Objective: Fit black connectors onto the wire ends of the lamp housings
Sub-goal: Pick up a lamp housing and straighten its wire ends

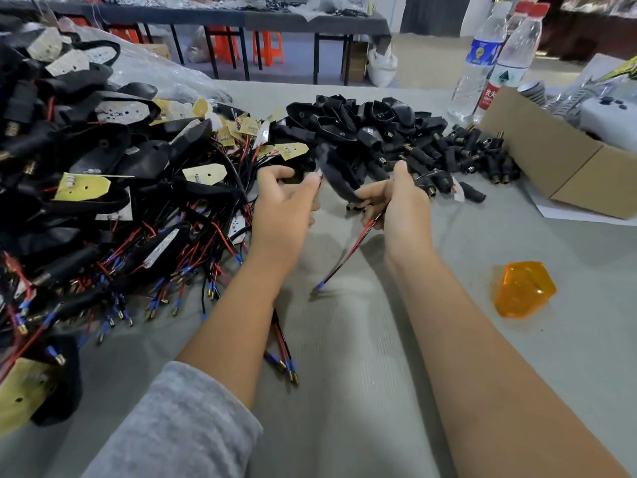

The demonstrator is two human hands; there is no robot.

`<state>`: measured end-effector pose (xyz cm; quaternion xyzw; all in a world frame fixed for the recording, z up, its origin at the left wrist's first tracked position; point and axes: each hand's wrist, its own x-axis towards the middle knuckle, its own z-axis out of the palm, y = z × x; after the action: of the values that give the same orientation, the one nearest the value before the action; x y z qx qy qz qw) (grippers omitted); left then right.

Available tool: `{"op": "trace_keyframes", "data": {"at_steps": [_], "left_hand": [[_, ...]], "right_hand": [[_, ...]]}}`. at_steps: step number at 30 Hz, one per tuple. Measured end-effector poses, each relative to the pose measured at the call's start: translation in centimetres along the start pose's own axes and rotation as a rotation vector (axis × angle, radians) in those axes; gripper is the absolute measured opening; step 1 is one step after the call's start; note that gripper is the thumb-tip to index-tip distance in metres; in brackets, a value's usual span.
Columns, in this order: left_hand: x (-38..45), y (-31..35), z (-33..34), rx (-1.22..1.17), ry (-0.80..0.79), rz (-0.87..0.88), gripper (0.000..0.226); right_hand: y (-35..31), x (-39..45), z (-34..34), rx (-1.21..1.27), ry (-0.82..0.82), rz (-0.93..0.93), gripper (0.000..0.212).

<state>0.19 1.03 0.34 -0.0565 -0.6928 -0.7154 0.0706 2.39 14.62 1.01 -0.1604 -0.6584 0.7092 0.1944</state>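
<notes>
Grey cloth table bears black connectors, bottles.

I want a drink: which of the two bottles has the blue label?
The left bottle, farther back; the right bottle beside it carries a red and white label.

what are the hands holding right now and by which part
The right hand grips a black lamp housing at its lower end, where the red and black wires hang out. The left hand pinches a thin wire end at its fingertips.
</notes>
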Motion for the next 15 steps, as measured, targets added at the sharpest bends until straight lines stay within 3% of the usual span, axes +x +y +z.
{"op": "trace_keyframes", "data": {"at_steps": [7, 15], "left_hand": [[0.48, -0.22, -0.36, -0.114, -0.115, -0.102, 0.045], [0.49, -0.89, 0.02, -0.027, -0.176, -0.088, 0.026]], "right_hand": [[0.37, 0.03, -0.47, -0.042, 0.021, -0.012, 0.069], [0.32, 0.32, -0.81, 0.016, 0.058, -0.028, 0.073]]}}
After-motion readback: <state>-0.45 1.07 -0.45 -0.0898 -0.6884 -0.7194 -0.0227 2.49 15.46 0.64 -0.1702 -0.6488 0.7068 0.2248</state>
